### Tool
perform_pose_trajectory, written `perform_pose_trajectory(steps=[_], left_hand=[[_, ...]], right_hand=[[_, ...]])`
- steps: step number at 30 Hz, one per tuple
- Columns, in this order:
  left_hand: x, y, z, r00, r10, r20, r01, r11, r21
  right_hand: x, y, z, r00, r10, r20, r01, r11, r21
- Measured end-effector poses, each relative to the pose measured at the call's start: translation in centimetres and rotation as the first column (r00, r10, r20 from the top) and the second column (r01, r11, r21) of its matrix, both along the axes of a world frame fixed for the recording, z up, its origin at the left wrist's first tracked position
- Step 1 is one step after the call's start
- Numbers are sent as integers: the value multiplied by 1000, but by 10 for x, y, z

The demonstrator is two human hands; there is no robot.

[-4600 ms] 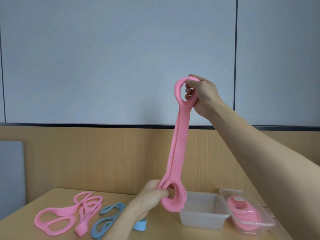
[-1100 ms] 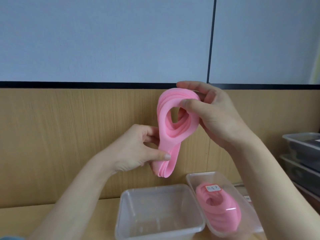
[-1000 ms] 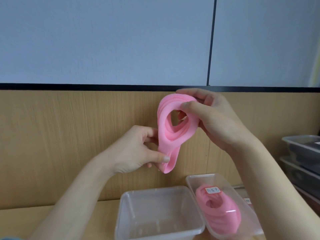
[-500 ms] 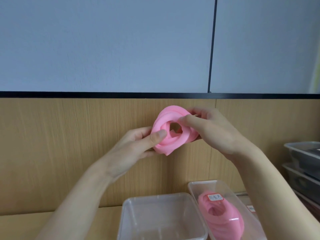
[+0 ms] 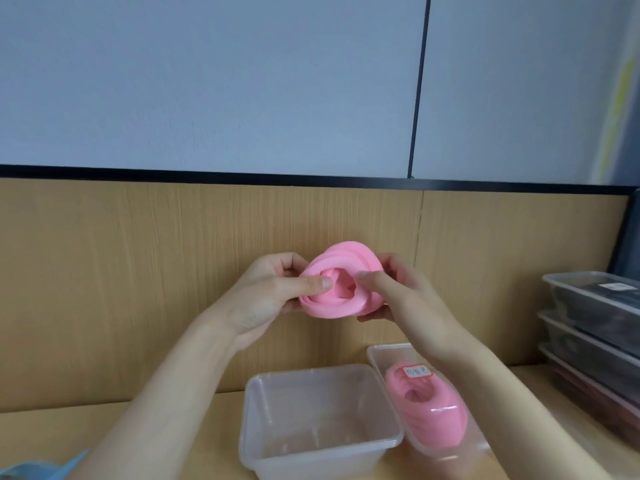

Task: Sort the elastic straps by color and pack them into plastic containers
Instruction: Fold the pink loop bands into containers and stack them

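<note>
Your left hand [image 5: 273, 299] and right hand [image 5: 398, 299] both grip the coiled pink elastic strap [image 5: 341, 289] above the clear plastic container [image 5: 320, 452].

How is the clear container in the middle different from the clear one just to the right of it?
The middle container is empty; the right container holds coiled pink straps. The middle container shows no label; the right container has a small label. Both are clear plastic, rectangular, and stand side by side on the table.
</note>
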State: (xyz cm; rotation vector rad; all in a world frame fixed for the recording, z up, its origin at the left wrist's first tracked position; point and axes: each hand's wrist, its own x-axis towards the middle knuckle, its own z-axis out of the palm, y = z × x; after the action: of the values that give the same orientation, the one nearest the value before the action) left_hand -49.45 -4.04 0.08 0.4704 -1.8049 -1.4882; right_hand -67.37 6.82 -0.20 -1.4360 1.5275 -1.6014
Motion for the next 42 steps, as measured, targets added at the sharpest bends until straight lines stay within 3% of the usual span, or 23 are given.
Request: perform_pose_trajectory(steps=[2,6,14,19,26,31,34,42], left_hand=[[-2,2,-4,1000,6,21,-6,1000,-6],[2,10,-13,997,6,83,-5,1000,-5],[29,29,-62,987,89,132,-102,990,96],[27,35,-75,966,186,181,-181,982,-45],[29,45,-81,943,193,271,-124,959,-254],[34,47,-81,868,331,370,-156,889,-430],[39,44,-79,846,366,387,-162,869,-468],[40,48,-75,873,313,374,-114,877,-467]], right_hand=[[1,1,-11,999,-40,37,40,999,17],[2,3,-32,994,-97,-51,98,995,23],[17,0,-61,975,64,-211,-35,990,138],[14,0,-63,946,113,-305,-55,980,193],[17,4,-60,916,151,-372,-65,970,235],[21,4,-67,891,159,-425,-48,964,261],[25,3,-76,870,163,-466,-36,963,269],[33,0,-82,910,123,-397,-9,961,275]])
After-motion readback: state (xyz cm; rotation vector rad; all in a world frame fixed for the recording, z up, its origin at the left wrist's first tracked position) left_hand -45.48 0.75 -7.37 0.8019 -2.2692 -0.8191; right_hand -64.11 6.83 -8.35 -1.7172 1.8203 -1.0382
